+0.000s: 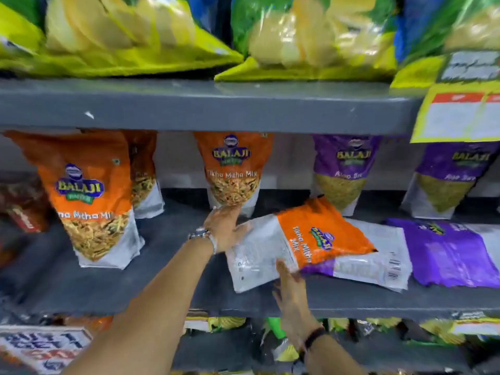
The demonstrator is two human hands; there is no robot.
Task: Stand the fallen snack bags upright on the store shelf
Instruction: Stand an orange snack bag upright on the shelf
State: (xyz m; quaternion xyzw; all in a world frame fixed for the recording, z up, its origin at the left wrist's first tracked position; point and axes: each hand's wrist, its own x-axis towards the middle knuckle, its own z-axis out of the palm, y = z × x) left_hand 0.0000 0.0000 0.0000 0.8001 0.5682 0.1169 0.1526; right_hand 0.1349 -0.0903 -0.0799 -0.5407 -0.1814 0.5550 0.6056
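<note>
Orange is your target right now: the fallen orange bag [305,239] is lying flat on the grey shelf [162,280], just right of the upright orange bag [234,171] standing at the back, and it's partly on top of a fallen purple bag [373,263]. Your left hand [226,230] is spread, palm against the white end of the fallen orange bag, right in front of that upright one. Your right hand [289,282] is loosely fanned at the bag's near edge, fingertips touching it, not really gripping yet as far as I can tell.

My take on doing this well: get both hands on the sides of the white end, since that looks like the base, and swing the printed top up rather than dragging it. Set it down in the gap right of the upright orange bag, and flatten the bottom a bit so it sits. Watch you don't knock the upright one with your left wrist. Another purple bag [457,253] further right is down too.
</note>
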